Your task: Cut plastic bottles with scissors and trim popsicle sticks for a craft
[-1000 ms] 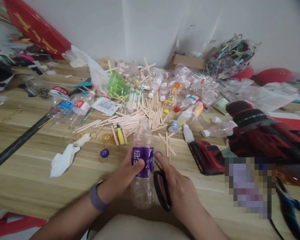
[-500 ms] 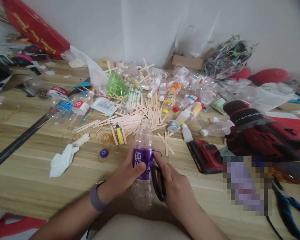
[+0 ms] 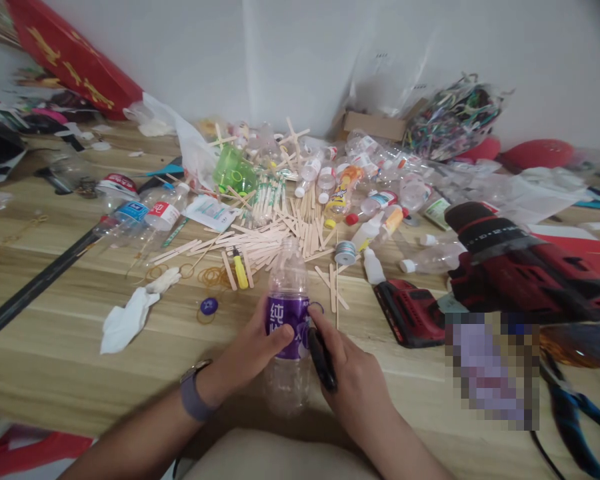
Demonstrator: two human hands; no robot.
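Observation:
A clear plastic bottle [image 3: 289, 275] with a purple label stands upright and uncapped near the table's front edge. My left hand [image 3: 254, 348] is closed around its left side, thumb across the label. In my right hand [image 3: 356, 379] are scissors [image 3: 322, 361] with black handles, held against the bottle's right side. The blades are hidden, so whether they touch or enter the plastic cannot be told. A purple bottle cap [image 3: 209, 307] lies on the table to the left of the bottle.
Wooden craft sticks [image 3: 260, 241] and a yellow-handled tool [image 3: 239, 269] lie ahead. Many empty bottles [image 3: 345, 190] crowd behind them. A red cordless drill [image 3: 525, 263] and blue-handled pliers [image 3: 573, 407] sit at right, a crumpled tissue [image 3: 127, 321] at left.
The scissors' black handle loop has turned in my right hand and now shows narrow, nearly edge-on. The bottle and my left hand stay almost where they were.

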